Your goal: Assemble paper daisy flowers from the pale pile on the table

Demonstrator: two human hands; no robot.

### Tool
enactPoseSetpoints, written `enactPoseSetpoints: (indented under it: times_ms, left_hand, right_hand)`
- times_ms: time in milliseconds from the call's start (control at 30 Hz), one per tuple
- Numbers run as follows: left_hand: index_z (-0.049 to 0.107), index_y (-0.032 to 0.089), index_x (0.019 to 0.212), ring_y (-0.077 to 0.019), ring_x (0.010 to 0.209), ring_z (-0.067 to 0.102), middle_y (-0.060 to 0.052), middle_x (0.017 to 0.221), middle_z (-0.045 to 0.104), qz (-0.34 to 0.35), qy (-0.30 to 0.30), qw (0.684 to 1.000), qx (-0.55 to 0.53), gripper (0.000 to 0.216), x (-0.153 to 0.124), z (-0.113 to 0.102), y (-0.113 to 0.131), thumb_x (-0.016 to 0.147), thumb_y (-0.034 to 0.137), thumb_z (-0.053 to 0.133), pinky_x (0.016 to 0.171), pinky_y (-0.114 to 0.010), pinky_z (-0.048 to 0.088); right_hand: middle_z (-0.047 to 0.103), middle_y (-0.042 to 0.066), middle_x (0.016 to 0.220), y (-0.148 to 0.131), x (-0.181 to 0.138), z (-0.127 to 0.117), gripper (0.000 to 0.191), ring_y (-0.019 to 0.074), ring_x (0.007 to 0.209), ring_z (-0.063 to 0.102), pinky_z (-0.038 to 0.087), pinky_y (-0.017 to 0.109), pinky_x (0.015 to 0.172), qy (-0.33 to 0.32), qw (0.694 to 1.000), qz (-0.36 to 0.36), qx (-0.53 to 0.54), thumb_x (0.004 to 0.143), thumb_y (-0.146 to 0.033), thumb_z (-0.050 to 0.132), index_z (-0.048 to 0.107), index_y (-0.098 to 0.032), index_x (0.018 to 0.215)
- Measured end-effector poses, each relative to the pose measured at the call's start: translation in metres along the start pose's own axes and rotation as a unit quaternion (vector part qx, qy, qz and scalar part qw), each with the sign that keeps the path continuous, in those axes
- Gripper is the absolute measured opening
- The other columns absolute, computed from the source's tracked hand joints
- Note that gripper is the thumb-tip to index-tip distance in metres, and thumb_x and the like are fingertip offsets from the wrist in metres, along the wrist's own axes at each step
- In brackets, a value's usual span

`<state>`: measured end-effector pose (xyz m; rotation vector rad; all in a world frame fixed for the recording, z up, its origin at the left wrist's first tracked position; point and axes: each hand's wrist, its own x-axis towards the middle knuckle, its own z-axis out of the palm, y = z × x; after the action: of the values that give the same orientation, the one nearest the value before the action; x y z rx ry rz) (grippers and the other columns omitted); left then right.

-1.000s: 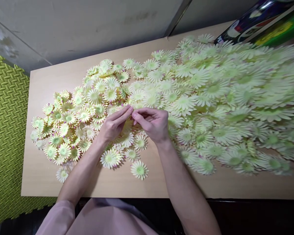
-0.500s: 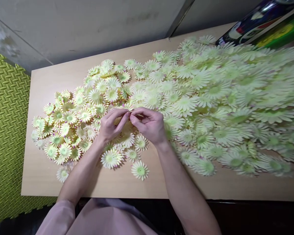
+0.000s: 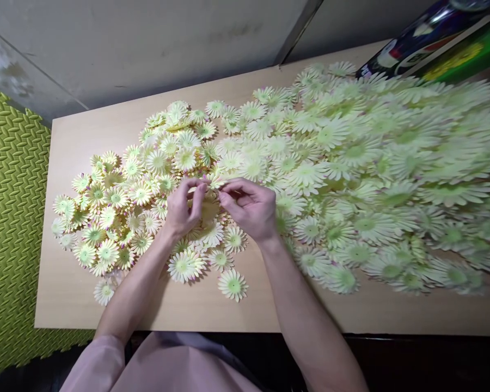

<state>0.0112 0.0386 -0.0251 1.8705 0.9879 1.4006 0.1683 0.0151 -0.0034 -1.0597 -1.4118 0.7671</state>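
Note:
My left hand (image 3: pixel 184 207) is closed in a pinch, thumb against the bent index finger. Facing it, my right hand (image 3: pixel 251 209) also pinches, its fingertips a small gap away from the left ones. Whatever sits in either pinch is too small or hidden to make out. A pale yellow-green artificial flower head (image 3: pixel 215 179) shows right behind the fingertips; whether a hand grips it, I cannot tell. Below the hands, more loose flower heads (image 3: pixel 187 265) lie on the table, and a single one (image 3: pixel 233 285) rests nearer the front edge.
Smaller flower heads (image 3: pixel 107 218) are heaped on the left of the wooden table (image 3: pixel 77 305). A broad pile of larger-looking ones (image 3: pixel 363 163) covers the right. Dark bottle (image 3: pixel 408 49) and green package (image 3: pixel 461 57) stand at the back right. A green foam mat (image 3: pixel 12 228) borders the left; a grey wall (image 3: pixel 167 49) rises behind.
The fingertips, touching before, have drawn slightly apart, the left ones shifting left. More of the flower head behind them now shows. The piles have not changed.

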Motion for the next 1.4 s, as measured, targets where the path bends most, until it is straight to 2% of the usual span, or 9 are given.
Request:
enactPoseSetpoints:
  times_ms: [200, 333, 467, 700, 900, 1033, 1133, 1300, 1400]
  left_hand:
    - [0.052, 0.019, 0.097, -0.0111, 0.085, 0.071, -0.008, 0.099, 0.073, -0.088, 0.029, 0.989, -0.119, 0.019, 0.001, 0.003, 0.007, 0.099, 0.037, 0.047, 0.077, -0.029, 0.065]
    - [0.050, 0.019, 0.093, -0.0102, 0.077, 0.069, -0.008, 0.096, 0.073, -0.123, 0.048, 0.982, -0.134, 0.023, 0.002, 0.003, 0.010, 0.098, 0.042, 0.048, 0.070, -0.027, 0.064]
    - [0.049, 0.020, 0.092, -0.0083, 0.068, 0.065, -0.008, 0.096, 0.074, -0.147, 0.034, 0.980, -0.133, 0.027, 0.002, 0.005, 0.015, 0.097, 0.046, 0.047, 0.067, -0.026, 0.061]
    - [0.048, 0.020, 0.089, -0.0054, 0.054, 0.054, -0.008, 0.096, 0.075, -0.165, 0.020, 0.972, -0.167, 0.026, 0.001, 0.006, 0.018, 0.097, 0.045, 0.047, 0.058, -0.024, 0.055]
    - [0.045, 0.021, 0.086, -0.0037, 0.046, 0.041, -0.006, 0.093, 0.074, -0.157, 0.014, 0.971, -0.180, 0.027, 0.000, 0.009, 0.018, 0.098, 0.045, 0.044, 0.051, -0.022, 0.051]
    - [0.046, 0.020, 0.087, -0.0043, 0.051, 0.048, -0.007, 0.094, 0.074, -0.172, 0.005, 0.962, -0.213, 0.026, 0.000, 0.009, 0.019, 0.098, 0.044, 0.047, 0.050, -0.020, 0.051]
    - [0.048, 0.019, 0.089, -0.0061, 0.061, 0.058, -0.007, 0.095, 0.073, -0.182, -0.004, 0.951, -0.248, 0.027, 0.001, 0.007, 0.018, 0.096, 0.045, 0.050, 0.054, -0.020, 0.054]
    - [0.050, 0.018, 0.094, -0.0132, 0.093, 0.070, -0.010, 0.107, 0.071, -0.222, -0.035, 0.916, -0.333, 0.036, 0.004, 0.000, 0.015, 0.093, 0.054, 0.051, 0.079, -0.030, 0.061]
    - [0.056, 0.018, 0.101, -0.0178, 0.104, 0.070, -0.012, 0.112, 0.070, -0.198, -0.058, 0.921, -0.330, 0.049, 0.005, -0.002, 0.012, 0.078, 0.059, 0.068, 0.089, -0.034, 0.060]
  right_hand:
    - [0.073, 0.003, 0.078, 0.007, -0.001, -0.001, 0.010, 0.0141, 0.062, 0.064, 0.051, 0.027, 0.052, 0.086, 0.990, 0.043, 0.106, 0.072, -0.011, 0.067, 0.071, -0.020, 0.069]
    - [0.069, 0.002, 0.071, 0.005, 0.001, -0.001, 0.010, 0.0113, 0.050, 0.056, 0.046, 0.025, 0.043, 0.102, 0.958, 0.118, 0.239, 0.065, -0.012, 0.065, 0.069, -0.019, 0.060]
    - [0.062, 0.001, 0.065, -0.002, 0.004, -0.004, 0.010, 0.0091, 0.046, 0.051, 0.041, 0.022, 0.038, 0.093, 0.930, 0.168, 0.313, 0.061, -0.020, 0.065, 0.060, -0.019, 0.053]
    - [0.051, 0.001, 0.062, -0.002, 0.007, -0.008, 0.023, 0.0075, 0.043, 0.039, 0.033, 0.020, 0.032, 0.056, 0.918, 0.192, 0.342, 0.060, -0.029, 0.065, 0.047, -0.020, 0.049]
    - [0.040, -0.002, 0.056, 0.002, 0.007, -0.016, 0.030, 0.0059, 0.036, 0.025, 0.023, 0.022, 0.027, -0.027, 0.906, 0.214, 0.365, 0.062, -0.035, 0.066, 0.042, -0.021, 0.050]
    - [0.038, -0.003, 0.053, 0.005, 0.005, -0.020, 0.027, 0.0061, 0.033, 0.027, 0.020, 0.022, 0.026, -0.067, 0.892, 0.196, 0.401, 0.063, -0.034, 0.066, 0.044, -0.021, 0.052]
    - [0.040, -0.003, 0.054, 0.006, 0.004, -0.020, 0.026, 0.0069, 0.034, 0.030, 0.025, 0.022, 0.028, -0.085, 0.897, 0.179, 0.396, 0.066, -0.032, 0.064, 0.045, -0.021, 0.053]
    - [0.050, 0.001, 0.062, 0.003, 0.004, -0.015, 0.020, 0.0105, 0.045, 0.042, 0.043, 0.027, 0.040, -0.040, 0.935, 0.160, 0.314, 0.069, -0.029, 0.063, 0.049, -0.021, 0.057]
    - [0.055, 0.002, 0.067, 0.003, 0.004, -0.010, 0.013, 0.0124, 0.052, 0.049, 0.047, 0.029, 0.047, 0.002, 0.940, 0.167, 0.298, 0.066, -0.024, 0.063, 0.054, -0.020, 0.058]
